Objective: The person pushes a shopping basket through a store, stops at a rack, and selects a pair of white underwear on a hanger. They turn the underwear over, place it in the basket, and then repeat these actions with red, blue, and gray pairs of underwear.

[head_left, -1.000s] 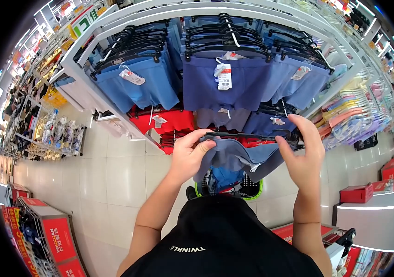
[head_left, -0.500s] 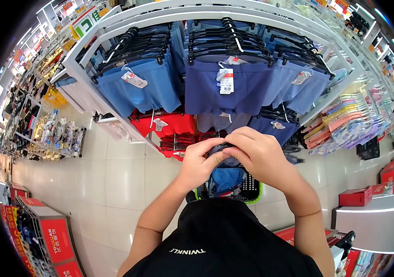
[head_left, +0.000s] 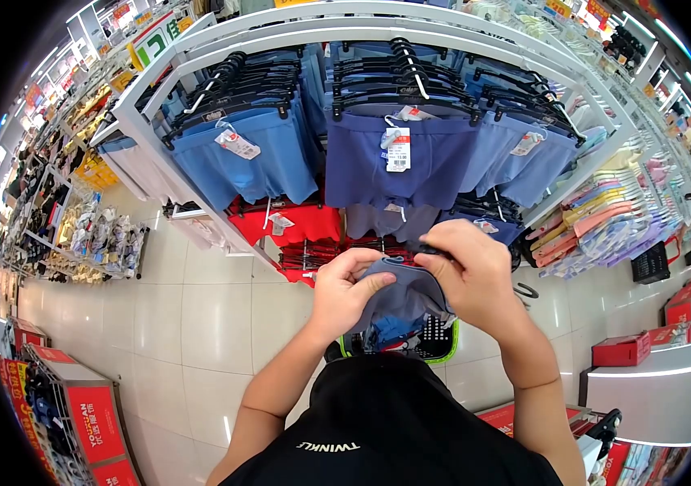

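Observation:
My left hand (head_left: pixel 349 293) pinches the waistband edge of a grey-blue garment (head_left: pixel 402 293), which hangs down over the basket. My right hand (head_left: pixel 468 263) is closed at the garment's other side, with a piece of a black hanger (head_left: pixel 428 249) showing between thumb and fingers. Below the hands is a black basket with a lime-green rim (head_left: pixel 452 344), holding blue folded cloth (head_left: pixel 394 328). Part of that cloth is covered by the held garment.
In front stands a white rack (head_left: pixel 130 113) of hanging blue boxer shorts (head_left: pixel 256 150) and purple-blue ones (head_left: pixel 361 158), with red ones (head_left: pixel 309 227) lower down. Pastel clothes (head_left: pixel 605 215) hang at the right. Red boxes (head_left: pixel 621 351) stand at right; a red-panelled display (head_left: pixel 90 417) at lower left.
The hands have moved apart, the right one shifting rightward. More of the grey-blue garment now shows, spread between them over the basket, and the black hanger piece is visible at my right hand.

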Demonstrator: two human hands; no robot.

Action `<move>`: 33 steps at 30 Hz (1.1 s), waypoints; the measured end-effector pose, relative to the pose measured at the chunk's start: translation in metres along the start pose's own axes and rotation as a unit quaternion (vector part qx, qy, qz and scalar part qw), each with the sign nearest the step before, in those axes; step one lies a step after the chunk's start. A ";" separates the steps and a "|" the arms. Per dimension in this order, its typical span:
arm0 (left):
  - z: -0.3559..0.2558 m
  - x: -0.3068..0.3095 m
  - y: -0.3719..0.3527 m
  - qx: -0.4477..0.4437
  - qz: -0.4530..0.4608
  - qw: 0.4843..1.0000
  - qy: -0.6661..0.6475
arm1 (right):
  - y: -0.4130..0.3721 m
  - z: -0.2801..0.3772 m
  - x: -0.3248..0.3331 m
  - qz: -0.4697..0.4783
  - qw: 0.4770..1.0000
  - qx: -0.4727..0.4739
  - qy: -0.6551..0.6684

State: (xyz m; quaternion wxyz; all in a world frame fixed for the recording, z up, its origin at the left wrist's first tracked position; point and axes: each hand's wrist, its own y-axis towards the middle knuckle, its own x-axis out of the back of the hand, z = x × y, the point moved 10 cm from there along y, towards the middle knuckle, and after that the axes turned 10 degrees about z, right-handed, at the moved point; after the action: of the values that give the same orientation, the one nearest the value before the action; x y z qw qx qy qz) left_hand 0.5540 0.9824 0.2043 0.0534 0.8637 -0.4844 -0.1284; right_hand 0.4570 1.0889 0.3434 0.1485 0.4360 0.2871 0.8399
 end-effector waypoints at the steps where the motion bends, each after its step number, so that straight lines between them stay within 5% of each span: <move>1: -0.002 0.002 -0.001 -0.016 -0.003 1.000 -0.014 | 0.001 -0.002 0.008 -0.014 0.999 -0.039 -0.009; 6: -0.011 0.008 -0.004 -0.066 -0.010 0.997 -0.039 | -0.012 -0.032 0.008 0.035 0.968 -0.237 0.073; 10: -0.016 0.004 -0.001 -0.070 -0.002 0.996 -0.060 | -0.011 -0.024 -0.023 0.110 0.980 -0.129 0.108; 18: -0.037 -0.005 0.008 -0.096 0.017 0.992 -0.082 | -0.022 -0.047 -0.039 0.147 0.950 -0.231 0.151; 24: -0.064 -0.016 0.003 -0.159 0.020 0.943 0.293 | -0.017 -0.044 -0.032 0.126 0.954 -0.211 0.174; 33: -0.050 -0.027 0.008 -0.119 0.063 0.966 0.220 | -0.015 -0.041 -0.028 0.107 0.965 -0.197 0.137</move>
State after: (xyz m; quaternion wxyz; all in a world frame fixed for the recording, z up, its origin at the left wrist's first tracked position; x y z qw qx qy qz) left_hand 0.5476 0.9992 0.2586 0.2688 0.8258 -0.4956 0.0122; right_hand 0.4400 1.0726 0.2971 0.1002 0.3067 0.0849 0.9427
